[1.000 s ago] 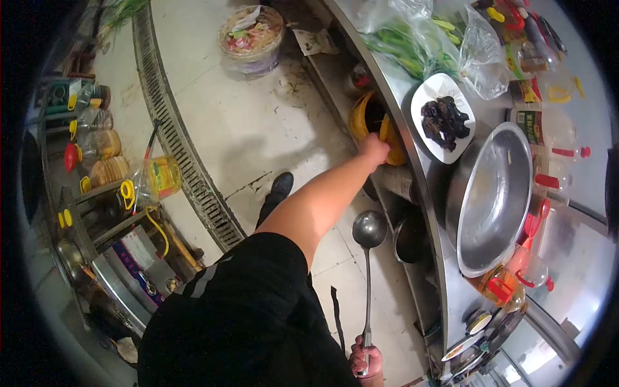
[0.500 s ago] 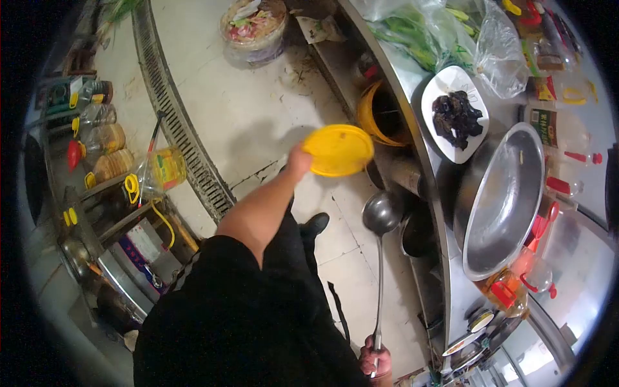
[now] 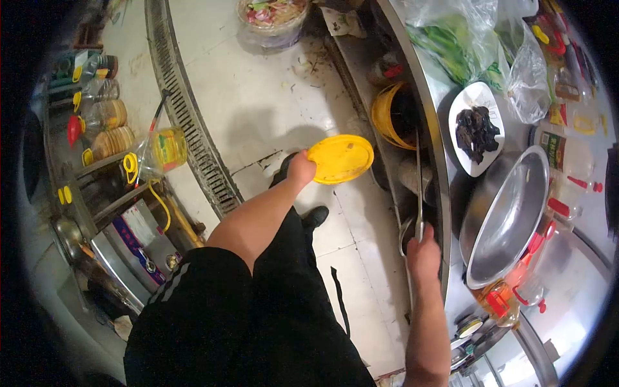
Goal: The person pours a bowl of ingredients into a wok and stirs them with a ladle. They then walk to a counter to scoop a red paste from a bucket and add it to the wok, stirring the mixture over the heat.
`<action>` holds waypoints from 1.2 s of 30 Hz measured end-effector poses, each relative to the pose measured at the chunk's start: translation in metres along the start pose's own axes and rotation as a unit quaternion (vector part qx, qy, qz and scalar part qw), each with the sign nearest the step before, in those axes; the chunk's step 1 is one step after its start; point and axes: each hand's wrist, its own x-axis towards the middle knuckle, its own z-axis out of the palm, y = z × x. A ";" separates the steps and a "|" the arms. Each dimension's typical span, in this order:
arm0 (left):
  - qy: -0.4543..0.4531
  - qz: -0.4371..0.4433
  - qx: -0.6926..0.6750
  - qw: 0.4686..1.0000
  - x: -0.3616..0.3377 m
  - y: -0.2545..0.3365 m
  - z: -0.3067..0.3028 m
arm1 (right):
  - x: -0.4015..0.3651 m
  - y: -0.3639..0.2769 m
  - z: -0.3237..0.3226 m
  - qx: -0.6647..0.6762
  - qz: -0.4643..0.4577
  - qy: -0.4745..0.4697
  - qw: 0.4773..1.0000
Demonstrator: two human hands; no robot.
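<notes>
My left hand [image 3: 301,169] grips the edge of a round yellow lid [image 3: 342,159], held out flat above the tiled floor. In my right hand [image 3: 423,255] is the long metal handle of a ladle [image 3: 420,190]. The handle runs up to the yellow bucket [image 3: 380,121] on the shelf under the counter. The bucket is uncovered and dark inside; the ladle's bowl is hidden there or behind the counter edge.
On the steel counter are a white plate [image 3: 496,116] of dark food, a large metal basin [image 3: 469,248] and bagged greens [image 3: 454,48]. Oil bottles [image 3: 171,149] line the left shelf. A floor drain [image 3: 184,113] runs along the left, and a lined basket [image 3: 274,35] stands ahead.
My right hand has moved up and forward beside the counter, taking the ladle from over the floor to the yellow bucket. The lid has shifted slightly.
</notes>
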 end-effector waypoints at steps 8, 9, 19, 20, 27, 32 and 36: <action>-0.033 -0.059 -0.003 0.998 -0.001 0.054 0.020 | 0.056 -0.032 -0.013 -0.124 0.063 -0.089 0.986; -0.020 -0.065 -0.013 0.998 0.002 0.059 0.024 | 0.060 -0.037 -0.017 -0.123 0.063 -0.090 0.986; -0.025 -0.041 0.005 0.999 0.016 0.083 0.035 | 0.062 -0.050 -0.049 0.313 0.063 -0.171 0.932; -0.027 -0.038 0.007 0.999 0.017 0.083 0.034 | 0.060 -0.046 -0.045 0.362 0.079 -0.186 0.910; -0.026 -0.034 0.017 0.999 0.024 0.077 0.036 | 0.023 -0.039 -0.028 0.448 0.120 -0.172 0.869; -0.029 -0.005 -0.018 0.999 0.019 0.084 0.030 | 0.009 -0.035 -0.013 0.448 0.125 -0.141 0.874; -0.028 -0.010 -0.022 0.999 0.016 0.083 0.033 | 0.007 -0.030 -0.008 0.458 0.121 -0.134 0.871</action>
